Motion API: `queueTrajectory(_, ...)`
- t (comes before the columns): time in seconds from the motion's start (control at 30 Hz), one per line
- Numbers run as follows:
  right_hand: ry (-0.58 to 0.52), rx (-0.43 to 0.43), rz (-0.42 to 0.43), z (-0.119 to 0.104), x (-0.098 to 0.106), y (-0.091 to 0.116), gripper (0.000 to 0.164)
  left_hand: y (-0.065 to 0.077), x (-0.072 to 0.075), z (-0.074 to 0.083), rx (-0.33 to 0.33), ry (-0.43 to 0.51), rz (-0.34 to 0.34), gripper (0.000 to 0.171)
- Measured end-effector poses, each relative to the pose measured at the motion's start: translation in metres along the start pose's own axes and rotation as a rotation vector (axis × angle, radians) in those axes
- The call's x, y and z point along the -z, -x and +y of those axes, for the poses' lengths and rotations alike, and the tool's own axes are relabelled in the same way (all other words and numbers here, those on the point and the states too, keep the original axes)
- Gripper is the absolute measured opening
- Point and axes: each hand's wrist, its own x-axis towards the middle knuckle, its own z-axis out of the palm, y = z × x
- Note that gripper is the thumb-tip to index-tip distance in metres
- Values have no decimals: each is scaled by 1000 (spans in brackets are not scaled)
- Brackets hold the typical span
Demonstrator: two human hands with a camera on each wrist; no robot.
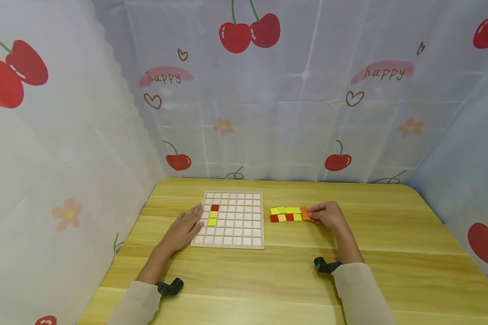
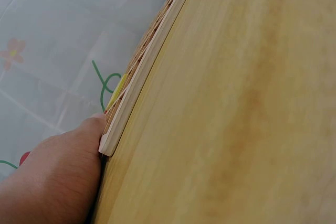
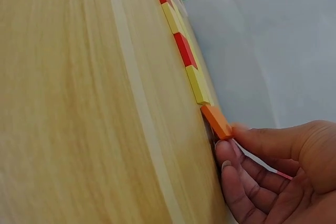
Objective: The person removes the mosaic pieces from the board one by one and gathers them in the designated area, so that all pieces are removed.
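Observation:
A wooden grid board lies on the table, with one red tile and two yellow tiles in a column near its left side. My left hand lies along the board's left edge, fingers extended, its thumb over the rim. To the right of the board, two rows of red, yellow and orange tiles lie side by side. At their right end, my right hand pinches an orange tile between thumb and fingertip; the tile is tilted in the right wrist view.
The wooden table meets a printed curtain at the back, and more curtain hangs at both sides. A black wrist camera sits at the left cuff and another black camera at the right.

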Motion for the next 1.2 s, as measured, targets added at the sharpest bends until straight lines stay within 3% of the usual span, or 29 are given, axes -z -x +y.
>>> queueTrajectory(0.63,-78,-22,8,-4,3,1,23,0,2,1,2,-2,-7,63)
queueTrajectory(1.2,-22,113,72,-40,-2,11,35,-1,1,0,-5,2,3,63)
